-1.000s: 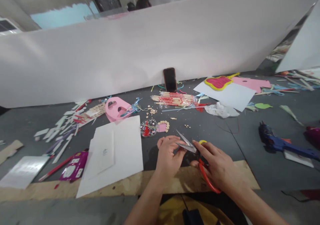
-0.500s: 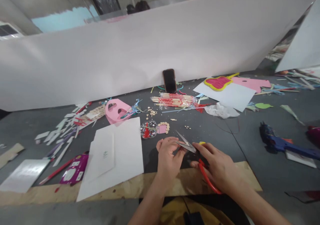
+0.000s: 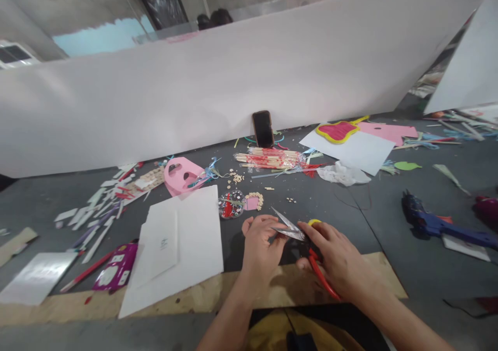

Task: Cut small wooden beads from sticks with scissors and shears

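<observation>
The step in hand looks like cutting or trimming something small with the scissors. They are at the near side of the surface, between the two hands, blades parted and pointing to the far left, with a red handle loop toward the near right. The right hand grasps them by the handles. The left hand is bent inward, fingers curled and thumb at the lower blade's tip; whether it pinches a small piece there I cannot tell, since the fingers hide the spot.

Just beyond the left hand, to the far left, lie a pink piece edged with pale beads and a clear round case of small parts. Loose pale beads are scattered farther back. White sheets lie to the left, and a blue glue gun rests well apart on the right.

As I judge it, the next move calls for lining up any held piece between the blades, keeping the left fingertips out of their path, and a small, steady squeeze from the right hand.
</observation>
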The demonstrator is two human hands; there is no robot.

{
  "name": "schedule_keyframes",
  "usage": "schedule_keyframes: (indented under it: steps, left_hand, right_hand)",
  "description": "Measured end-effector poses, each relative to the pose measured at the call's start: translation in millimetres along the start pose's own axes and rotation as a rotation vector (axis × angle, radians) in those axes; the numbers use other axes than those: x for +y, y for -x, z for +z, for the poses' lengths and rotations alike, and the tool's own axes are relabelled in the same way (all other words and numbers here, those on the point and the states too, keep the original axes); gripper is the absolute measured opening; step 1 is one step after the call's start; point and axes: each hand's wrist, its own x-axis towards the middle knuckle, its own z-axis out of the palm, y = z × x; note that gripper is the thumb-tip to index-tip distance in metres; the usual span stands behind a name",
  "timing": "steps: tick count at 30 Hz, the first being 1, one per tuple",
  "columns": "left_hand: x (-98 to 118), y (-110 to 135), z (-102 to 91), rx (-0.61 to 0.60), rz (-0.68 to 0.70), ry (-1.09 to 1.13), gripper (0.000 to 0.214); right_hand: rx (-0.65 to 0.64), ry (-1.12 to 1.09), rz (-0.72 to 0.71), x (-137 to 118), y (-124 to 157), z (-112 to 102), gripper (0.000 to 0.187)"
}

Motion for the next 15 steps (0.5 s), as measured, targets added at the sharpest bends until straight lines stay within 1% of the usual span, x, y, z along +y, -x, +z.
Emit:
schedule_keyframes:
  steps: [3, 7, 10, 15]
  left_hand:
    - [0.6, -0.1, 0.0, -0.014, -0.009, 0.002, 0.017]
    - [1.5, 0.1, 0.5, -0.016, -0.015, 0.009, 0.016]
    - [2.2, 1.0, 1.2, -0.004, -0.019, 0.011, 0.016]
    - [2.2, 3.9, 2.9, 0.036, -0.051, 0.028, 0.010]
  right_hand:
    - [0.013, 0.033, -0.047, -0.4, -0.1, -0.8, 0.055]
    - [0.016, 0.059, -0.073, -1.6, -0.9, -4.3, 0.048]
    - [-0.002, 0.030, -0.062, -3.0, -1.9, -5.6, 0.044]
    - [0.027, -0.023, -0.011, -5.2, -3.8, -3.2, 0.043]
